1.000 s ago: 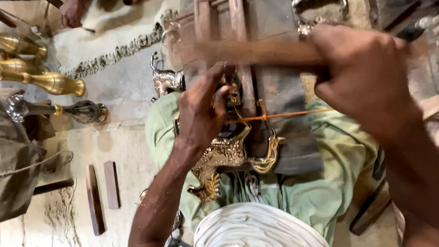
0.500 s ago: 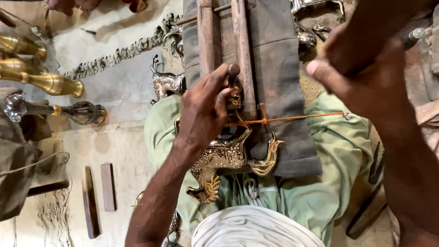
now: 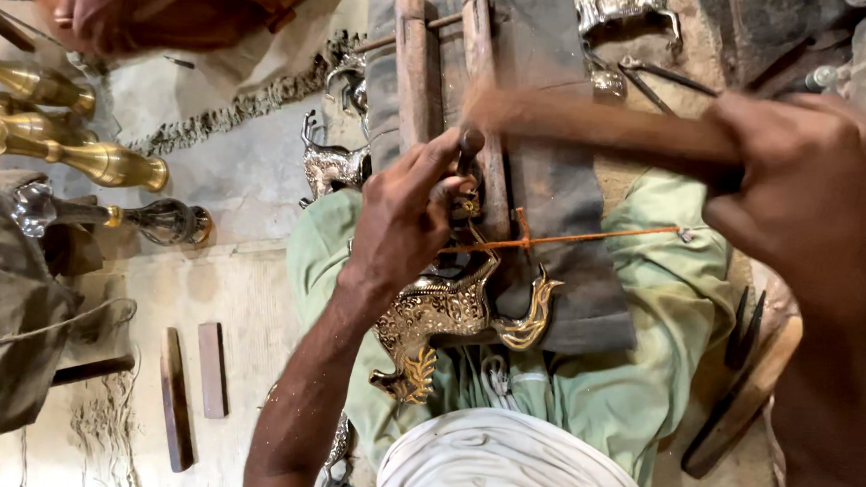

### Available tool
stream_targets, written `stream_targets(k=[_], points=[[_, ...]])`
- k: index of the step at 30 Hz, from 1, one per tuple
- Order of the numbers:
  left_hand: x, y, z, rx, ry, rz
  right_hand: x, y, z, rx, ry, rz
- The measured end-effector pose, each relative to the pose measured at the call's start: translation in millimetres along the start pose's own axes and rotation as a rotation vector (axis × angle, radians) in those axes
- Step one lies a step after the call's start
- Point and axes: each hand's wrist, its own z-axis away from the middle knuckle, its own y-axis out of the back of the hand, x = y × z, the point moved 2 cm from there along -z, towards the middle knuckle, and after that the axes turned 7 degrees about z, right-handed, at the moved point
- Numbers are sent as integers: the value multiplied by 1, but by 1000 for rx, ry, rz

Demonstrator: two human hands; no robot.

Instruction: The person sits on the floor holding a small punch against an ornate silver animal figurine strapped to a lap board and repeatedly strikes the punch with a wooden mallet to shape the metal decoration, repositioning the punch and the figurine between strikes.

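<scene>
Brass, ornate and horse-like, the figurine (image 3: 439, 318) lies on a dark cloth pad (image 3: 561, 250) over the lap, its upper part hidden beneath the left hand (image 3: 405, 217), whose fingers pinch a small punch (image 3: 469, 152) upright against it. The right hand (image 3: 811, 194) is closed around a wooden hammer handle (image 3: 597, 124), motion-blurred, its head impossible to make out. An orange cord (image 3: 581, 239) crosses the pad. Brass candlesticks (image 3: 72, 150) lie well apart at left.

Left hand (image 3: 405, 217) pinches a punch (image 3: 469, 152) over the brass figurine (image 3: 439, 313); right hand (image 3: 811, 194) grips a blurred hammer (image 3: 597, 124)
</scene>
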Motion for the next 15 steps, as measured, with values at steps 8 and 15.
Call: stream_targets(k=[8, 15], points=[[0, 3, -2, -60, 51, -13, -9, 5, 5, -65, -62, 42], [-2, 6, -1, -89, 5, -11, -6, 1, 10, -151, -155, -56]])
